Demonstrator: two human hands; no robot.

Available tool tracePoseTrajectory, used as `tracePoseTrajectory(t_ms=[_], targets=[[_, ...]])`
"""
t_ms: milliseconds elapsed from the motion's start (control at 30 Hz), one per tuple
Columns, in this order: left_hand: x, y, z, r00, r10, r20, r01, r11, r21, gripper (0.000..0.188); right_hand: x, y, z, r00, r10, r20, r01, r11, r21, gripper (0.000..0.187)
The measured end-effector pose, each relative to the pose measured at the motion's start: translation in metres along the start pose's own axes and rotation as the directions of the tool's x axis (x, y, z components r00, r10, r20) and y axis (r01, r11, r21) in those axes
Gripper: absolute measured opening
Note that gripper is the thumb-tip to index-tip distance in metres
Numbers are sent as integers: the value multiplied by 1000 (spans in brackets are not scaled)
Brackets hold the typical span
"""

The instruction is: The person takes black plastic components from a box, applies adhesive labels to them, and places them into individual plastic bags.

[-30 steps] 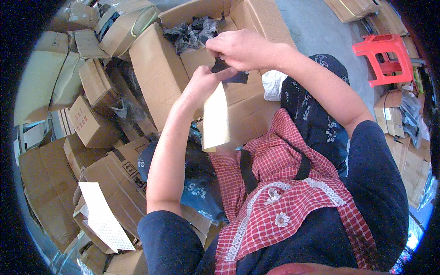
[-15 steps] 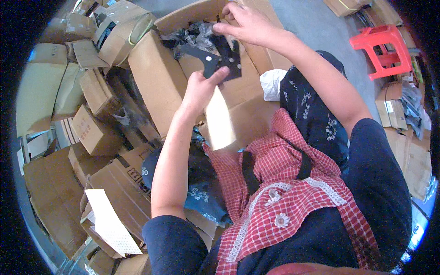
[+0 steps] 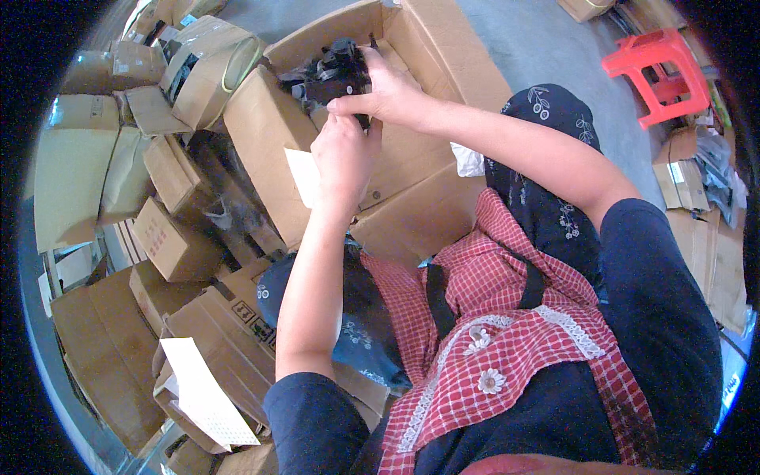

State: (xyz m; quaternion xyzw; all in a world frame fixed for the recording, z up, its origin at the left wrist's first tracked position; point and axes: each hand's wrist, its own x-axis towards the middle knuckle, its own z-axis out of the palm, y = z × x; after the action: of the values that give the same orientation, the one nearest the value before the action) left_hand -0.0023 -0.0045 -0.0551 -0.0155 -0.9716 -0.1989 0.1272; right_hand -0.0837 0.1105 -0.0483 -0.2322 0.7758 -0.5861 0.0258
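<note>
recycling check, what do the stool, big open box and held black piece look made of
Stool: probably smooth plastic, moulded-looking. Box: matte cardboard, brown with creased flaps. Black piece: dull dark surface, maybe plastic or coated metal; partly hidden.

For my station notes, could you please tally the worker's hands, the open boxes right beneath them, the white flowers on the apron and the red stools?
Hands: 2 (left hand, right hand)
Open box beneath: 1
White flowers on the apron: 2
Red stool: 1
Total: 6
</note>
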Motion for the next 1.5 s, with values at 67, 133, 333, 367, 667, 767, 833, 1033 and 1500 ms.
tracePoseTrajectory(t_ms=[67, 133, 333, 367, 667, 767, 833, 1033, 1500], targets=[[4, 0, 7, 1000, 11, 10, -10, 999, -35, 54, 2, 2, 1, 994, -64, -90, 71, 995, 76, 77], [6, 1, 11, 999, 45, -21, -47, 995, -87, 63, 4, 3, -1, 993, -37, -114, 57, 983, 174, 70], [12, 6, 13, 989, 47, -139, -124, 776, -618, 41, 20, 8, -27, 961, 275, 39, -228, 701, 675, 35], [10, 2, 14, 989, -146, -10, 73, 557, -828, 30, 20, -3, -33, 936, 329, 124, -303, 577, 759, 33], [9, -5, -29, 790, 335, 513, 576, -692, -435, 83, 0, -38, -43, 893, 235, 383, -445, 583, 680, 24], [1, -14, -18, 787, 71, 613, 434, -769, -469, 81, 10, -18, -38, 861, 124, 492, -272, 932, 240, 25], [4, -14, -16, 752, -117, 648, 379, -728, -571, 76, 19, -11, -42, 842, 203, 500, -258, 965, 43, 26], [0, -19, -23, 729, 111, 675, 592, -599, -540, 70, 25, -9, -56, 837, 158, 524, -252, 961, 112, 40], [-4, -13, -29, 663, -3, 749, 726, -242, -644, 60, 22, -9, -58, 830, 273, 487, -293, 955, -37, 42]])
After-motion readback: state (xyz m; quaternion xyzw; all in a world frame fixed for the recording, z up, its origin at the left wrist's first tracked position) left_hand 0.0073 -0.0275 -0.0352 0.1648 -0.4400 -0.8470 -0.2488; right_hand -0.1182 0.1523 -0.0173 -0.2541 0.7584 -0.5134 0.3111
